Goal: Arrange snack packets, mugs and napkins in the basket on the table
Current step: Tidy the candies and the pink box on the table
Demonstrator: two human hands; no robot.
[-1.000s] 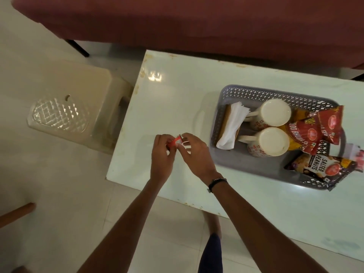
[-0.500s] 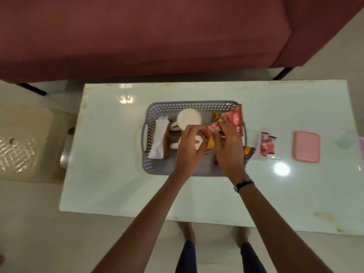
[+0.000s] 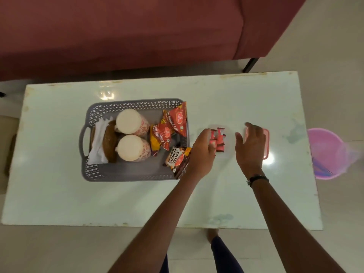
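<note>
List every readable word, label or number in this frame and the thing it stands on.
"SALTED PEANUTS": brown snack packet at the grey plastic basket's right end.
"BHUJIA SEV", start cut off: upper red snack packet.
"BHUJIA", partly hidden: red-and-yellow snack packet.
Small red sachets and patterned white mugs: print too blurred to read.

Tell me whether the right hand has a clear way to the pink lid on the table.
Probably yes: the right hand already hovers over the pink lid, fingers spread, with nothing between them.
</note>
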